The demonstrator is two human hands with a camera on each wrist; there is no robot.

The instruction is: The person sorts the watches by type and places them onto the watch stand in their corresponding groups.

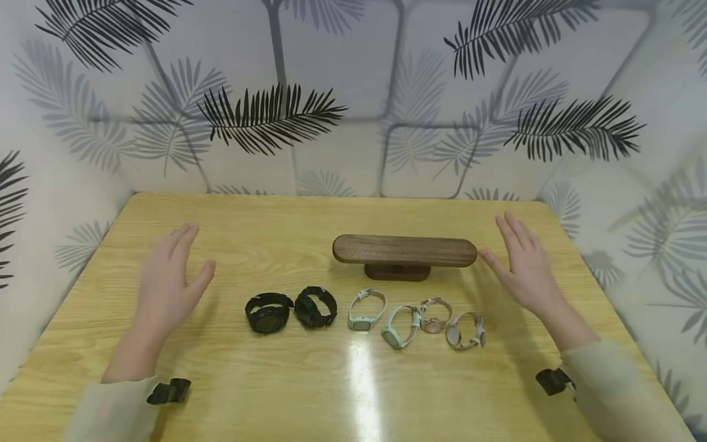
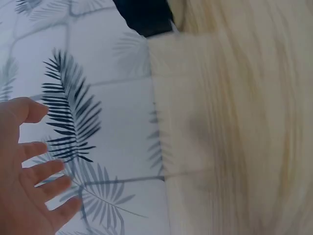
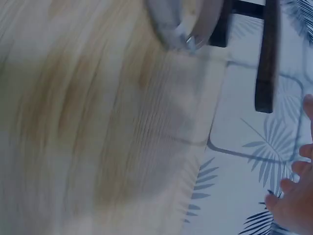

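Note:
My left hand (image 1: pixel 168 282) hovers over the left of the table, fingers extended and thumb apart, holding nothing. On the other side my right hand (image 1: pixel 521 270) is raised with its fingers spread, also holding nothing. Its thumb appears close to the right end of a dark wooden watch stand (image 1: pixel 403 250); whether they touch I cannot tell. In front of the stand lie a black watch (image 1: pixel 267 320), another black watch (image 1: pixel 309 313), a mint watch (image 1: pixel 361 323), a second mint watch (image 1: pixel 393 337), a rose-gold watch (image 1: pixel 433 325) and a pale pink watch (image 1: pixel 454 334).
The light wooden table (image 1: pixel 293 393) ends at a wall covering (image 1: pixel 342 159) with a leaf pattern. Small black devices sit at both wrists, one by the left cuff (image 1: pixel 118 405) and one by the right cuff (image 1: pixel 602 374). A bright reflection runs down the table's middle.

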